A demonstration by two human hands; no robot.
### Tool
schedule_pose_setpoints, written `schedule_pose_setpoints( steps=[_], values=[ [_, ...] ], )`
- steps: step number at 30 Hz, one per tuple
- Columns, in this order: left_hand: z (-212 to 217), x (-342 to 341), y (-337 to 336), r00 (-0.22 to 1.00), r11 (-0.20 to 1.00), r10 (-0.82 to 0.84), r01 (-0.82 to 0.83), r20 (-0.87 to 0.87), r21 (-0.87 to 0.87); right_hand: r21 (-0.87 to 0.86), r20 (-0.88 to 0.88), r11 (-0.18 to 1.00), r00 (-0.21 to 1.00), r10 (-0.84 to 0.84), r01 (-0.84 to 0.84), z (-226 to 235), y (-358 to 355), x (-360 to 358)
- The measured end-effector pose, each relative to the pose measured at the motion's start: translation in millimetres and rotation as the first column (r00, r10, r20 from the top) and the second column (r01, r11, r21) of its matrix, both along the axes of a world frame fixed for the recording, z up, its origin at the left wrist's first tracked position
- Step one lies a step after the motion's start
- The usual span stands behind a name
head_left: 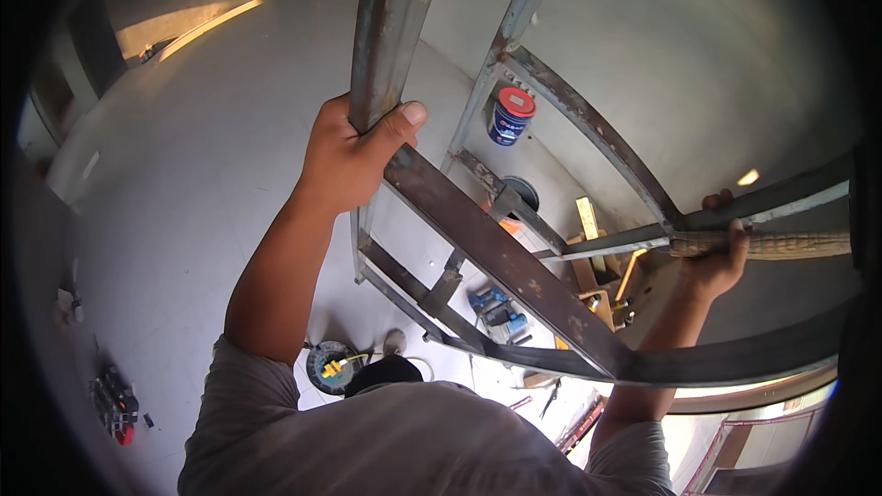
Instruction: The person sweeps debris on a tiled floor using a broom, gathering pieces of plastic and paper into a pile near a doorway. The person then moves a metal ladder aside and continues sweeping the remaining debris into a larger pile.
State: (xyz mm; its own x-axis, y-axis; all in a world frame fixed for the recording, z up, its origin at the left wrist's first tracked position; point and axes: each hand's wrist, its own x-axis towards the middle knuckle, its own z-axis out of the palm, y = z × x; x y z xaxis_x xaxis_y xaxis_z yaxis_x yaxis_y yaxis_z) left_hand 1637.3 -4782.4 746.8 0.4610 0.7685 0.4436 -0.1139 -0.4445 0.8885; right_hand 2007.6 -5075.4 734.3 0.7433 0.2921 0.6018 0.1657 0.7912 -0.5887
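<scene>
A large welded frame of dark metal tubes point(496, 248) spans the middle and right of the head view, raised in front of me. My left hand point(363, 147) is closed round its upright tube, thumb across the near face, just above the joint with a long crossbar. Farther right, my right hand point(721, 253) is wrapped round another bar of the frame, beside a ribbed, tan, rope-like length point(790, 245) that runs to the right edge. Part of the right forearm passes behind the lower tube, and some of its fingers are hidden by the bar.
A blue bucket with a red lid point(511, 118) stands by the wall. Blue power tools point(499, 314) lie below the frame. A round dark tub point(333, 366) with a yellow fitting is near my feet. Dark tool cases point(115, 400) sit at lower left on the pale floor point(175, 193).
</scene>
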Motion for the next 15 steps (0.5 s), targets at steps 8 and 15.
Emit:
schedule_pose_setpoints(
  steps=[8,15],
  values=[
    [-7,-5,0,0.993,0.996,0.054,-0.061,-0.109,-0.062,-0.110,-0.138,0.989,0.987,0.086,-0.101,7,17,15],
    [-14,4,8,0.998,0.995,0.019,-0.024,-0.053,-0.095,-0.157,-0.071,0.982,0.993,0.099,-0.109,6,22,54]
  ],
)
